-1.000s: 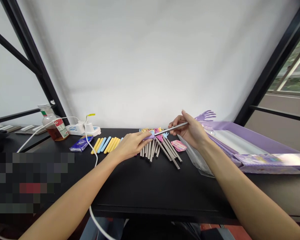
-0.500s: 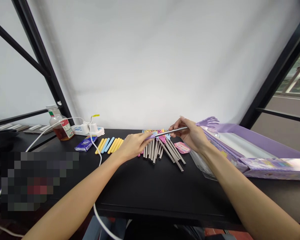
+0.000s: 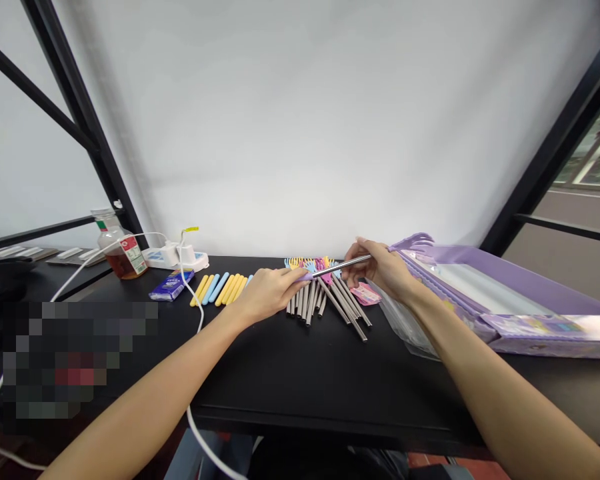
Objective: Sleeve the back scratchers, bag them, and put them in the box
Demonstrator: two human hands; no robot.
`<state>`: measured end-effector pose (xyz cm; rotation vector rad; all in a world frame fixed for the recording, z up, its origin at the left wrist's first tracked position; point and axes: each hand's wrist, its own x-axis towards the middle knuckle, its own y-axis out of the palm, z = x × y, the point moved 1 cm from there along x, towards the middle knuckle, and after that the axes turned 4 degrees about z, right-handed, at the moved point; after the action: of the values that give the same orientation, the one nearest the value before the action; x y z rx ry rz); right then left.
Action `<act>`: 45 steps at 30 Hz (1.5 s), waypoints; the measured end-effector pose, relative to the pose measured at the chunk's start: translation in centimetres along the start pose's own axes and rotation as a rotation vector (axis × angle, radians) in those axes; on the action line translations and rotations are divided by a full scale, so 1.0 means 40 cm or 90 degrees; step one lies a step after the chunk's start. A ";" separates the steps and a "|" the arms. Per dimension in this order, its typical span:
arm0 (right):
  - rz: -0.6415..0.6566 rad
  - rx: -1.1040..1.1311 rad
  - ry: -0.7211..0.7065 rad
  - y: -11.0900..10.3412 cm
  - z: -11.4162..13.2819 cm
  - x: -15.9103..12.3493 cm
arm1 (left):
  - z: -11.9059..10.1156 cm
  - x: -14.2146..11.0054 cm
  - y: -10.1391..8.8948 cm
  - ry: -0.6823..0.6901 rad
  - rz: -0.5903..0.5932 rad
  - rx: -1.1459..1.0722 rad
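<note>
A back scratcher (image 3: 343,265) with a metal rod and a purple claw head is held level above the black table. My left hand (image 3: 273,292) is closed around its purple handle end. My right hand (image 3: 380,270) grips the rod close to the claw, which points right. Beneath lie several metal rods with coloured claw heads (image 3: 307,303), fanned out with their claws toward the wall. To the left of my left hand is a row of yellow and light blue handles (image 3: 225,290), partly hidden behind it.
An open purple box (image 3: 520,273) stands at the right, with clear plastic wrap (image 3: 405,330) and a pink packet (image 3: 364,294) beside it. At the left are a blue packet (image 3: 171,286), a white power strip (image 3: 195,263) with a cable, and a bottle of amber liquid (image 3: 126,260).
Both hands keep hold of the back scratcher. The right hand and the claw end have shifted slightly left; otherwise the scene looks the same.
</note>
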<state>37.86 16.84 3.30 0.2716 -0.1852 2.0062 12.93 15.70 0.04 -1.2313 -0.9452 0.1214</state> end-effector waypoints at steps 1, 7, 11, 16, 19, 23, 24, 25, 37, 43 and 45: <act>0.001 -0.010 0.009 -0.001 0.001 -0.001 | 0.000 0.000 -0.001 -0.002 -0.010 0.001; 0.020 -0.028 0.009 0.013 -0.007 0.002 | 0.000 0.002 0.002 -0.003 -0.053 -0.028; 0.055 -0.063 0.002 0.043 -0.029 0.008 | -0.010 0.001 0.013 -0.005 -0.040 -0.052; 0.057 -0.136 0.007 0.074 -0.027 0.006 | -0.025 0.007 0.001 -0.027 -0.027 -0.133; 0.037 -0.110 0.006 0.067 -0.008 0.000 | -0.029 0.021 -0.023 -0.084 -0.022 -0.340; 0.013 0.000 -0.003 0.041 0.005 -0.004 | -0.013 0.038 -0.046 -0.195 -0.044 -0.706; 0.015 0.010 0.011 0.035 0.003 -0.004 | -0.005 0.040 -0.047 -0.213 -0.053 -0.751; 0.016 0.011 0.027 0.030 0.001 -0.003 | 0.003 0.041 -0.046 -0.230 -0.059 -0.777; -0.076 -0.317 -0.019 -0.079 0.022 -0.020 | 0.072 0.023 -0.039 -0.299 -0.048 -0.764; 0.036 -0.341 0.018 -0.081 0.018 -0.034 | 0.057 0.019 -0.050 -0.222 -0.066 -0.905; 0.039 -0.323 0.018 -0.076 0.019 -0.034 | 0.054 0.018 -0.047 -0.201 -0.064 -0.889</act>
<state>41.25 16.81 3.69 -0.0870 -0.6774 1.9474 11.20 17.01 2.06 -2.4702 -1.4141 -0.5361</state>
